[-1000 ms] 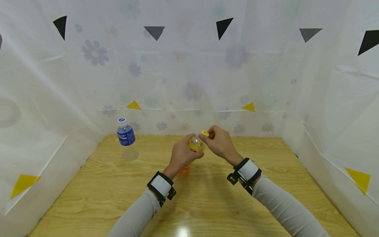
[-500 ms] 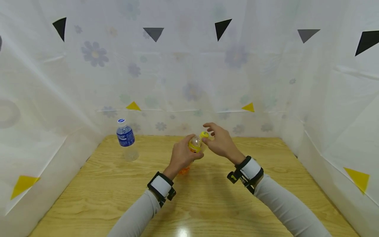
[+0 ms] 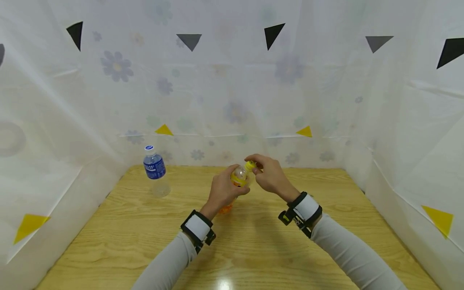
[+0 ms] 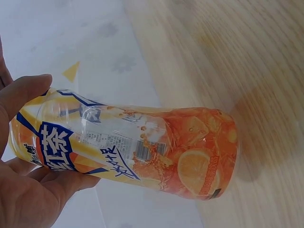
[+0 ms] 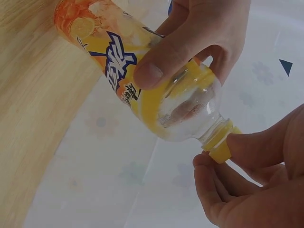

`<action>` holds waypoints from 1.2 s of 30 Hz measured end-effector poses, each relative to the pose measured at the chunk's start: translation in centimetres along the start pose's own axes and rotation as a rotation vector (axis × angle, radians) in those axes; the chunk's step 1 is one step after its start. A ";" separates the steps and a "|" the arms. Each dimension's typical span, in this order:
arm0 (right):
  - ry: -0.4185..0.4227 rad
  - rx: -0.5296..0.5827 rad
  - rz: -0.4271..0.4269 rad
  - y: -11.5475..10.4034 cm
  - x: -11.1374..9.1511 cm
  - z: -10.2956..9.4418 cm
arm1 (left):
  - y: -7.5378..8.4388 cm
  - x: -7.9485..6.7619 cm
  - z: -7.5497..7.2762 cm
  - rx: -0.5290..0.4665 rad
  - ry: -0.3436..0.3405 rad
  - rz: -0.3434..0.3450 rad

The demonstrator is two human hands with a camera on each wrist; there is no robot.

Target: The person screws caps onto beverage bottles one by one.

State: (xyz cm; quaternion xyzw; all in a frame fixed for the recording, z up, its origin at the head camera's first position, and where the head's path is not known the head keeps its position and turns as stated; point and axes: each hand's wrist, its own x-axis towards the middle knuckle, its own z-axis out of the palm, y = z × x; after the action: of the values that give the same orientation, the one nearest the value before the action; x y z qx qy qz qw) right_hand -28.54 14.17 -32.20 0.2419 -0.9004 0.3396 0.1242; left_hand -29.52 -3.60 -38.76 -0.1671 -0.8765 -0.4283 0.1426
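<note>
A clear plastic drink bottle (image 4: 142, 147) with a yellow and orange label, printed with orange slices, leans to the right above the table. My left hand (image 3: 222, 188) grips it around its upper body, the thumb across the label in the right wrist view. At the mouth sits a yellow screw cap (image 5: 221, 145). The right hand (image 3: 270, 175) pinches this cap between thumb and fingertips. In the left wrist view the cap end lies out of frame, while the orange-printed base shows close over the wood.
A second clear bottle (image 3: 154, 167), with a blue label and white cap, stands upright at the table's back left. Pale patterned sheeting (image 3: 232, 80) walls off the back and both sides of the wooden table (image 3: 145, 241).
My right fingers held the cap a second ago, then lifted and spread away from it, and now they are around it again. The left hand and its bottle have stayed in place.
</note>
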 end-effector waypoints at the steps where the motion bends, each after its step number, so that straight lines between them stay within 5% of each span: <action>1: 0.005 -0.001 -0.001 0.0 0.0 0.0 | 0.0 0.0 0.0 0.002 -0.001 0.000; 25: 0.102 0.003 0.080 0.2 0.1 0.7 | 0.3 -0.2 -0.2 -0.016 0.002 0.012; 36: 0.083 0.002 0.106 0.3 0.0 0.7 | 0.3 -0.2 -0.1 -0.019 -0.004 0.015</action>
State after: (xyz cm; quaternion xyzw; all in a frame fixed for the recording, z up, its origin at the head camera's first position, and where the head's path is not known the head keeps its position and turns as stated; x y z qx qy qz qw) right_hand -28.71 13.92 -32.86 0.1797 -0.9057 0.3563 0.1429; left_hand -29.21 -3.55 -38.56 -0.1760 -0.8714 -0.4352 0.1424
